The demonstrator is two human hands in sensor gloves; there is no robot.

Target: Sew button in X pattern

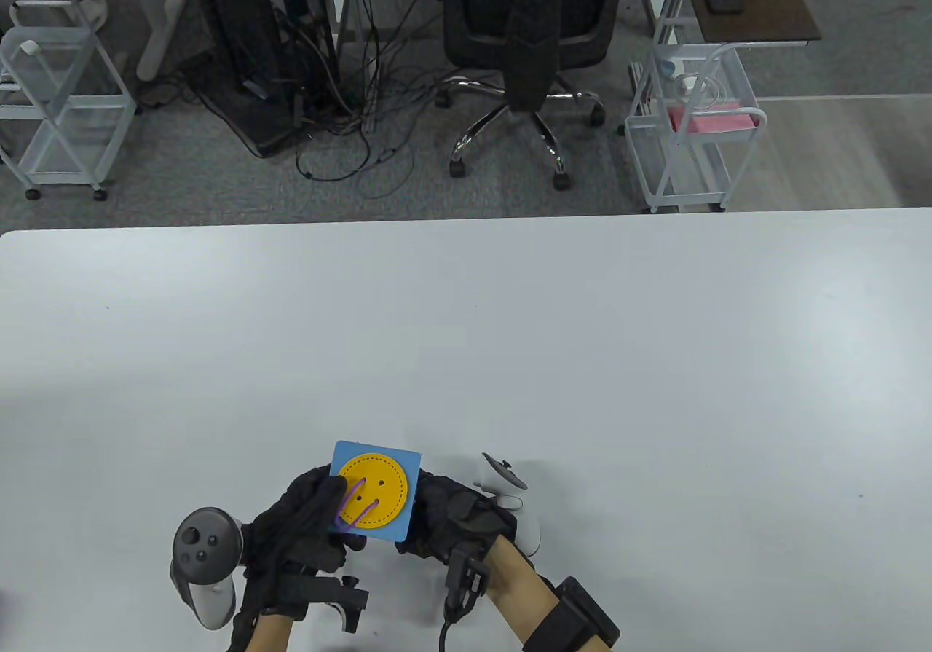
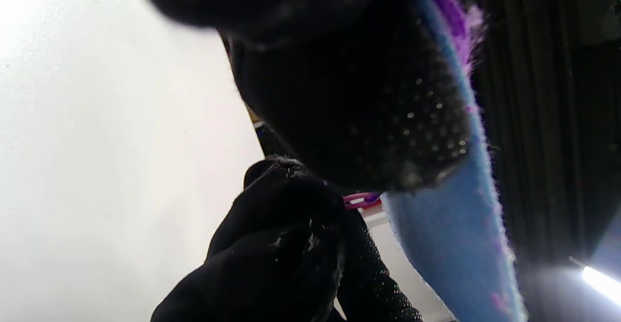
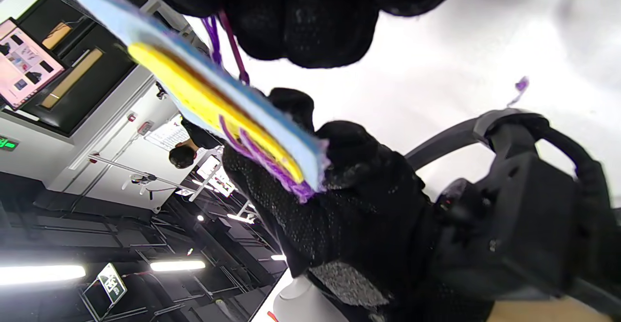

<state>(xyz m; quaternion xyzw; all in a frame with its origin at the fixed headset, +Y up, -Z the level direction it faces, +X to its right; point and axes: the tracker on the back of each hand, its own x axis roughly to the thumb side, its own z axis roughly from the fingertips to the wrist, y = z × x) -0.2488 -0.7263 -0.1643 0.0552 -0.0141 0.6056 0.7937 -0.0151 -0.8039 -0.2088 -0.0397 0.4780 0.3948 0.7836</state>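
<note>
two strands laid, the cross not yet showing

two purple stretches of thread [image 1: 358, 508] lie on the yellow button [image 1: 374, 492], both running from its holes toward the lower left edge; from the table view they look side by side rather than crossed, so i judge the x only begun, with at least one diagonal left to make. the button sits on a blue felt square [image 1: 410, 495], held tilted above the white table [image 1: 510, 331] at the bottom centre of the table view. the left hand [image 1: 306, 528] pinches the square's left edge, thumb over the front. the right hand [image 1: 455, 524] is behind the square's right side; in the right wrist view its fingers curl around thread strands at the back, though any needle is hidden. in the left wrist view a small purple loop [image 2: 361, 199] shows between dark fingertips beside the felt.
</note>
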